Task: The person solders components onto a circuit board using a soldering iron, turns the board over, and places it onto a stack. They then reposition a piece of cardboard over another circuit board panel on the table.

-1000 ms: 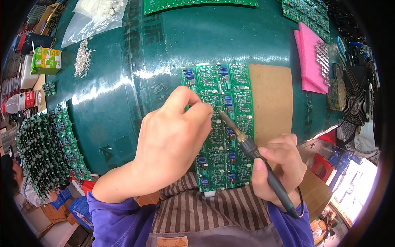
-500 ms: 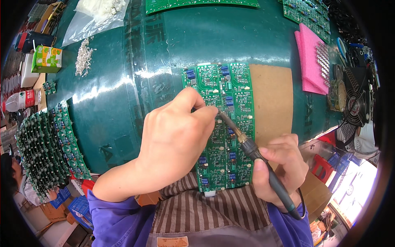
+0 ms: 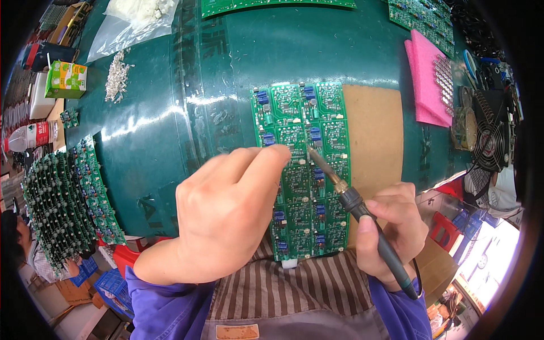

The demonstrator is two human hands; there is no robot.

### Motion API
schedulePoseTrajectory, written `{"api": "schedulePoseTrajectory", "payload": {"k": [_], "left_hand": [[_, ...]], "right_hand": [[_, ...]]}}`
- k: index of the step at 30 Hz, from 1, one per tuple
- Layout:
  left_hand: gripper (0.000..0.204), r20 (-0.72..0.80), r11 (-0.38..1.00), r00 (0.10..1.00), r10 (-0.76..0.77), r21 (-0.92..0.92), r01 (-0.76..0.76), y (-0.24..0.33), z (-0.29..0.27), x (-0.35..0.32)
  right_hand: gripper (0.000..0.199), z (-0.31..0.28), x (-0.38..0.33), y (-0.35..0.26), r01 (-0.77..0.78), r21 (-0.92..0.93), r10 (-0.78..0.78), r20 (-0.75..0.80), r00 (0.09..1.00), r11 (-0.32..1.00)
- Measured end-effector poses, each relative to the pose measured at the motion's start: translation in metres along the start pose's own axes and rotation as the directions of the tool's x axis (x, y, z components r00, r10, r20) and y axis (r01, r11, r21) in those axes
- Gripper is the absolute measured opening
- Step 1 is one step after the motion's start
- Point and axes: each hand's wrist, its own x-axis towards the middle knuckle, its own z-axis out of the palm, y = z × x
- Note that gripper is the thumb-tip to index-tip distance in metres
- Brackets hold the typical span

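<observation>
The soldering iron [image 3: 362,212], gripped pen-fashion in the right hand [image 3: 391,235], has barely shifted; its tip stays on the green circuit-board panel [image 3: 306,170]. The left hand [image 3: 226,212] keeps its closed fingertips pressed on the panel, so work continues at the same joint.

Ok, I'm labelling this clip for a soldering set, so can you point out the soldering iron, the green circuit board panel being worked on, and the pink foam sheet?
soldering iron [image 3: 356,204]: head view, on its black handle.
green circuit board panel [image 3: 334,122]: head view, on its upper right section.
pink foam sheet [image 3: 422,79]: head view, on its bare left part.
</observation>
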Motion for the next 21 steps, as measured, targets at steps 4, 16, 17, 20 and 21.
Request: {"api": "schedulePoseTrajectory", "payload": {"k": [4,16,17,20,21], "left_hand": [[0.017,0.017,0.994,0.999,0.033,-0.101,-0.031,0.007,0.002,-0.014],[0.019,-0.092,0.993,0.992,0.092,-0.064,-0.098,0.008,0.026,-0.026],[0.019,-0.080,0.994,0.996,0.043,-0.092,-0.051,0.011,0.026,-0.026],[0.018,-0.107,0.997,0.994,0.026,-0.067,-0.033,0.006,0.027,-0.025],[0.017,-0.141,0.998,0.988,0.059,-0.015,-0.061,0.003,0.028,-0.022]], "right_hand": [[0.023,-0.008,-0.011,-0.003,0.012,-0.046,-0.012,-0.004,1.000,0.999],[0.026,-0.012,-0.032,-0.009,0.025,-0.005,-0.024,0.093,0.995,1.000],[0.026,-0.012,-0.032,-0.009,0.024,-0.006,-0.023,0.089,0.996,1.000],[0.027,-0.010,-0.028,-0.008,0.045,-0.046,-0.045,0.004,0.999,0.998],[0.027,-0.009,-0.023,-0.008,0.050,-0.046,-0.049,0.004,0.999,0.998]]}}
